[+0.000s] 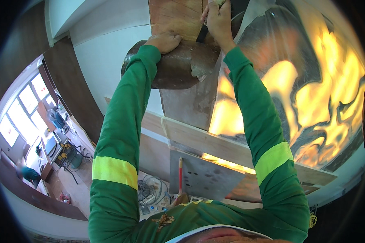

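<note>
A dark brown flexible sheet (170, 69) curls forward and down from a wood-coloured strip (176, 18) on the wall in front of me. My left hand (165, 42) is closed over the curl's upper edge, its fingers bent. Higher up and to the right, my right hand (220, 22) grips a hand tool whose dark flat part (202, 34) points down toward the sheet behind the curl. A bit of pale yellow-green shows at the top of that fist; the tool's exact kind is unclear. Below the curl, a grey-brown strip (188, 103) continues down the wall.
A glossy panel with a yellow flame-like pattern (312, 93) fills the right side. Below my arms runs a wooden plank (239, 149), with a grey board (202, 174), a red-handled tool (181, 174) and tangled cables (150, 190). Through the left doorway another person (29, 174) bends near equipment.
</note>
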`<state>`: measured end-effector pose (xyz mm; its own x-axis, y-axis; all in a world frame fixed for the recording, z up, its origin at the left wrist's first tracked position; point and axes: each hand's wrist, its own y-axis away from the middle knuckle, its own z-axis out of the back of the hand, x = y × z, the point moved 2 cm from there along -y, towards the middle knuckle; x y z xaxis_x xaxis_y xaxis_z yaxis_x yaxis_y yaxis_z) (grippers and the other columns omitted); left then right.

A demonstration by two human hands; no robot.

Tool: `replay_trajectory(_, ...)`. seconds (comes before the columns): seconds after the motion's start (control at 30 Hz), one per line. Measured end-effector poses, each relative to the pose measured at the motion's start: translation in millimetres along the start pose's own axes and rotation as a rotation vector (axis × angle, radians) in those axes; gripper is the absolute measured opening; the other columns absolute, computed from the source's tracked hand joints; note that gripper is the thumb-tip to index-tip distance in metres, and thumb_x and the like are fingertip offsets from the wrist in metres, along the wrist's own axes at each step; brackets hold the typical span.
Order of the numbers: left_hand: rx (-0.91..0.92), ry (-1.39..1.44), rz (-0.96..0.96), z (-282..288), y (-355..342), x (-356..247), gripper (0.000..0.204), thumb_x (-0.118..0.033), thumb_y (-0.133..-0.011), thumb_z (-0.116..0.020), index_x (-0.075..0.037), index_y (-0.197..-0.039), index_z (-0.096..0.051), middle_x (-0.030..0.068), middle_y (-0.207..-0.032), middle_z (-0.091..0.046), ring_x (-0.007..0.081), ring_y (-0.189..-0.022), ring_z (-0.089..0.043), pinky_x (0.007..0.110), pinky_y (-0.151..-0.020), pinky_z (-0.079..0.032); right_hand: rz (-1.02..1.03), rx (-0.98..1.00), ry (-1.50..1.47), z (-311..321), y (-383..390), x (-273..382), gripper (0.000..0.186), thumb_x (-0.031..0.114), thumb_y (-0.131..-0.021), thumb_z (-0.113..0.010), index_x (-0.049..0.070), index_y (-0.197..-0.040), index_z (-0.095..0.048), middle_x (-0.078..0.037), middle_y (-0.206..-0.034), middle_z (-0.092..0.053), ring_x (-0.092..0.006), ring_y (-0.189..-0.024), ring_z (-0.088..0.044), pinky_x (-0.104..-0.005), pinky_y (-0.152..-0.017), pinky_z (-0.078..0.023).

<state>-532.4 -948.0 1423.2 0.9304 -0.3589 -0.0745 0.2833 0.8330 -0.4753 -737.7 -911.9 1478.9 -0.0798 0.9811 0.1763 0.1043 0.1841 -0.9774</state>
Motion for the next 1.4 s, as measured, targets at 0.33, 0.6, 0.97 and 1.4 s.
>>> replay_trajectory(0.33,-0.127,0.076,-0.039,-0.7,27.7,-11.4,0.053,-0.04,-0.104,-0.034,-0.009,-0.136,-0.063,0.0161,-0.143,-0.06,0.0374,-0.133,-0.056,0.047,-0.113,-0.042,-0.156,0.086,-0.039,-16.8,-5.7,-30.1,0.016,0.023,-0.111,-0.045,0.007,-0.109,-0.044,0.0,-0.063,-0.049,-0.0124,-0.049,-0.051,-0.0309,-0.047,-0.044)
replay_trajectory(0.6,-0.18,0.064,-0.054,-11.3,32.3,-7.0,0.048,-0.036,-0.105,-0.035,-0.007,-0.132,-0.063,0.0165,-0.139,-0.061,0.0381,-0.13,-0.056,0.047,-0.111,-0.044,0.043,0.101,0.112,-28.2,29.6,-8.3,0.009,0.014,-0.109,-0.05,0.004,-0.109,-0.049,-0.003,-0.076,-0.052,-0.0139,-0.064,-0.054,-0.0304,-0.058,-0.044)
replay_trajectory(0.97,-0.294,0.096,-0.117,-17.8,35.4,-8.8,0.046,-0.034,-0.105,-0.034,-0.008,-0.129,-0.063,0.0178,-0.135,-0.062,0.0405,-0.124,-0.06,0.051,-0.107,-0.046,-0.089,0.096,-0.012,-18.4,1.3,-13.3,0.016,0.024,-0.111,-0.049,0.009,-0.106,-0.047,-0.002,-0.068,-0.053,-0.0128,-0.053,-0.052,-0.0286,-0.049,-0.044)
replay_trajectory(1.4,-0.36,0.024,-0.093,-24.8,42.3,-4.5,0.044,-0.035,-0.105,-0.037,-0.009,-0.13,-0.063,0.0141,-0.141,-0.061,0.0372,-0.127,-0.059,0.051,-0.108,-0.046,0.008,0.032,-0.038,-19.2,42.1,5.8,0.013,0.019,-0.111,-0.048,0.008,-0.105,-0.045,0.0,-0.068,-0.052,-0.0095,-0.056,-0.05,-0.0265,-0.052,-0.041)
